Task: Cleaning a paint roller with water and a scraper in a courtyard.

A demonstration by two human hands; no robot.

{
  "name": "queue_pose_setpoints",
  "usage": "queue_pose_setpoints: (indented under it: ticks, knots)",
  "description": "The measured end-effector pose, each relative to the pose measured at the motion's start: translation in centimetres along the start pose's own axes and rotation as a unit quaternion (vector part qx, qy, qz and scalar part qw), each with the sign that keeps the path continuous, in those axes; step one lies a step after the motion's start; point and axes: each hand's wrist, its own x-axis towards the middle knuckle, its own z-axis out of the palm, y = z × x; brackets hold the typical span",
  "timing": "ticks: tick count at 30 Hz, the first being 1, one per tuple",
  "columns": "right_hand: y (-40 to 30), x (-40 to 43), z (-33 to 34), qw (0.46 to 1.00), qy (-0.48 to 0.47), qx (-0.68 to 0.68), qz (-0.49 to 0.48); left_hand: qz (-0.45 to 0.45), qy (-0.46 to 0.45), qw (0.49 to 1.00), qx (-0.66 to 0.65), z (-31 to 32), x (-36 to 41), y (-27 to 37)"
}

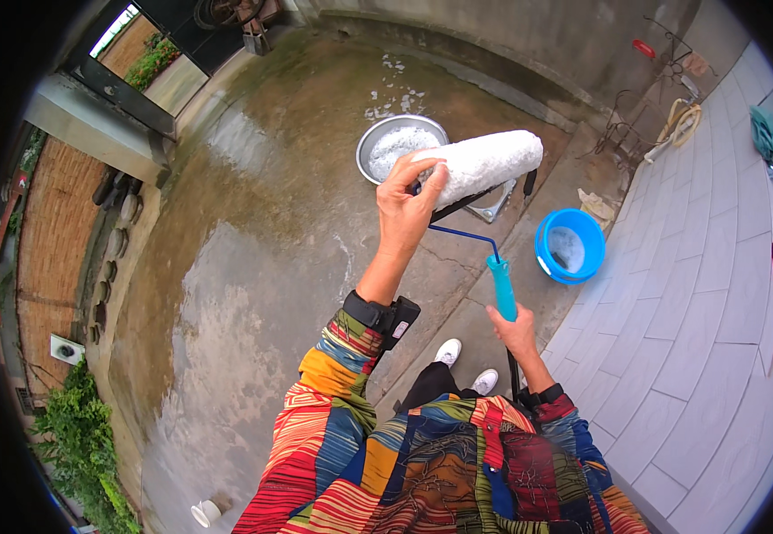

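My left hand (413,203) grips the near end of the white, fluffy sleeve of a paint roller (486,163), thumb and fingers around its edge. The roller's blue wire frame runs down to a teal handle (503,287), and my right hand (516,328) is closed around the handle's lower end. A metal basin (361,157) of foamy water stands on the ground beyond my left hand. To the right stands a blue bucket (542,257) with sudsy water and a dark thing in it. Behind the roller shows part of a black frame, mostly hidden.
Wet concrete ground (260,267) spreads to the left. A metal floor drain cover (493,207) lies beyond the roller. On the right is a tiled wall (693,320) with a coiled yellow hose (687,123) near its far end. A small white cup (205,513) lies at the lower left.
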Motion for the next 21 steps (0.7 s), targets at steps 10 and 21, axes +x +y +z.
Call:
queue_pose_setpoints:
  ticks: [10, 21]
  knots:
    - [0.0, -1.3, -0.6, 1.000, 0.022, -0.021, -0.002, -0.070, 0.020, 0.994, -0.082, 0.1, -0.5, 0.2]
    - [1.5, -0.8, -1.1, 0.997, 0.032, -0.070, -0.031, -0.067, -0.123, 0.982, -0.130, -0.7, -1.2, 1.7]
